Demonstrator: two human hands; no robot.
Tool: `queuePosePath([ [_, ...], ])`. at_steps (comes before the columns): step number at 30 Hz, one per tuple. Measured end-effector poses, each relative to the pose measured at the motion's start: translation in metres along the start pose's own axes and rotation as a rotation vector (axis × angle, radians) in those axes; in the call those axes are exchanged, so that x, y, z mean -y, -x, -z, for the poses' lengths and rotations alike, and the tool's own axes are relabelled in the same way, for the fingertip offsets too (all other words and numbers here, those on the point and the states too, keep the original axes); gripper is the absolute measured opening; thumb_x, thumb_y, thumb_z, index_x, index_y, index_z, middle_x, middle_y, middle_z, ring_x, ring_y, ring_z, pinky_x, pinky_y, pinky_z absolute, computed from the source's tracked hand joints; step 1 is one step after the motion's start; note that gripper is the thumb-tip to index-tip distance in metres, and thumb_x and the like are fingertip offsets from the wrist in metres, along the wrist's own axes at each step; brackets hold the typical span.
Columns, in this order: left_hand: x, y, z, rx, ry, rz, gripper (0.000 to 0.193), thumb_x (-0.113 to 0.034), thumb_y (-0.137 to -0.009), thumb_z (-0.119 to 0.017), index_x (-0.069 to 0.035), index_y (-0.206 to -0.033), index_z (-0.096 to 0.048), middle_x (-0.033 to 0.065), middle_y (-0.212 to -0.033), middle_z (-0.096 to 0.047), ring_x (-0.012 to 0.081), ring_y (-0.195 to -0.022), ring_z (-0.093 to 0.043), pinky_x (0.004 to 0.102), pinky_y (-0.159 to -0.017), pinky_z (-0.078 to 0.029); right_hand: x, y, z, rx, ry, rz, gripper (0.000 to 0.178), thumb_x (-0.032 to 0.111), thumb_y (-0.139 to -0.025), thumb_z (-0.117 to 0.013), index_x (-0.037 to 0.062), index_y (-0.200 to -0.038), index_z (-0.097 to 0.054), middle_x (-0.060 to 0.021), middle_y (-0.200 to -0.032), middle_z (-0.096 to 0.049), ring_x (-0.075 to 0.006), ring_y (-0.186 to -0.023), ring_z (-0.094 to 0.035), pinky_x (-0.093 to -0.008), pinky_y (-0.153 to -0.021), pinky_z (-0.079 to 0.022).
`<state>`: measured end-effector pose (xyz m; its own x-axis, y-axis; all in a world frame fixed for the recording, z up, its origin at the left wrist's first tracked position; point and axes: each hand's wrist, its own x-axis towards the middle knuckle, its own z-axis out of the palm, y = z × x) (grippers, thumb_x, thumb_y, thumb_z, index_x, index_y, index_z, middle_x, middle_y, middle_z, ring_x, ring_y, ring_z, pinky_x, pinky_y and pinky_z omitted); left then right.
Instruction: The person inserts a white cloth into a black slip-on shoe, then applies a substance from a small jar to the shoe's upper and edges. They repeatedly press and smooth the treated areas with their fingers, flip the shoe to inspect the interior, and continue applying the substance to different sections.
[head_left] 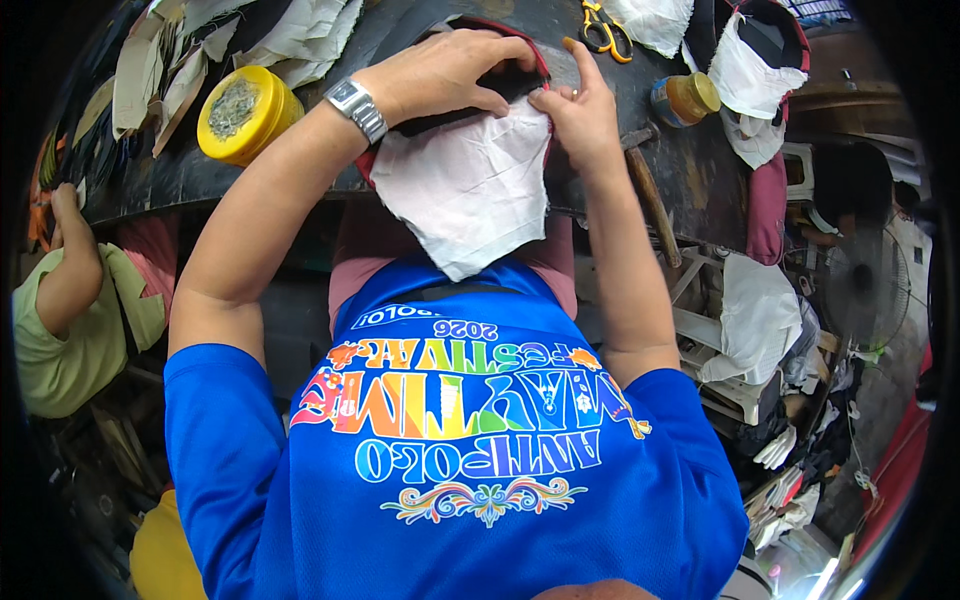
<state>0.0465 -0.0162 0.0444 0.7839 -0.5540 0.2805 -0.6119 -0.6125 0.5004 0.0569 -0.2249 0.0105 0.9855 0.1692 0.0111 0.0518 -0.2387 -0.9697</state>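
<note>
Close in front of me is a black piece with red edging, a white cloth hanging from it over the table's near edge. My left hand bends over the top of this piece, fingers dipping inside the rim and thumb by the cloth's upper edge. At the right-hand edge, my right hand pinches the red-edged side, with its index finger stretched upward. The undersides of the piece and some fingertips are hidden.
A yellow tub stands left, near cloth scraps. Yellow-handled scissors, an amber jar, a hammer and a similar white-lined piece lie right. Another person's arm reaches in at far left.
</note>
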Motion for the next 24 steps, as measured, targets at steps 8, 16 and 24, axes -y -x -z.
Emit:
queuePosePath([
  [8, -0.062, 0.057, -0.048, -0.23, -0.12, 0.172, 0.047, -0.021, -0.085, -0.078, 0.0, -0.125, -0.064, 0.0183, -0.126, -0.062, 0.0366, -0.12, -0.056, 0.0428, -0.105, -0.047, 0.0, 0.032, -0.009, -0.172, 0.03, 0.091, 0.077, 0.0, -0.083, -0.061, -0.0004, -0.155, -0.034, -0.0025, -0.061, -0.058, -0.007, -0.053, -0.055, -0.0283, -0.051, -0.045],
  [16, -0.05, 0.068, -0.063, -0.334, -0.063, 0.119, 0.06, -0.038, -0.086, -0.078, -0.002, -0.13, -0.061, 0.0174, -0.13, -0.061, 0.0352, -0.123, -0.055, 0.0436, -0.108, -0.043, 0.0, 0.022, 0.012, -0.003, 0.235, 0.025, 0.083, 0.0, -0.083, -0.061, 0.0008, -0.16, -0.028, -0.0032, -0.064, -0.06, -0.0073, -0.046, -0.052, -0.026, -0.043, -0.043],
  [24, -0.054, 0.064, -0.061, -0.258, -0.135, 0.168, 0.082, -0.061, -0.077, -0.079, -0.009, -0.137, -0.061, 0.0139, -0.131, -0.056, 0.0352, -0.125, -0.05, 0.046, -0.109, -0.041, 0.009, 0.024, 0.015, 0.024, 0.169, -0.091, 0.087, 0.0, -0.084, -0.062, 0.0005, -0.161, -0.023, -0.0045, -0.065, -0.061, -0.0084, -0.046, -0.052, -0.0246, -0.042, -0.041],
])
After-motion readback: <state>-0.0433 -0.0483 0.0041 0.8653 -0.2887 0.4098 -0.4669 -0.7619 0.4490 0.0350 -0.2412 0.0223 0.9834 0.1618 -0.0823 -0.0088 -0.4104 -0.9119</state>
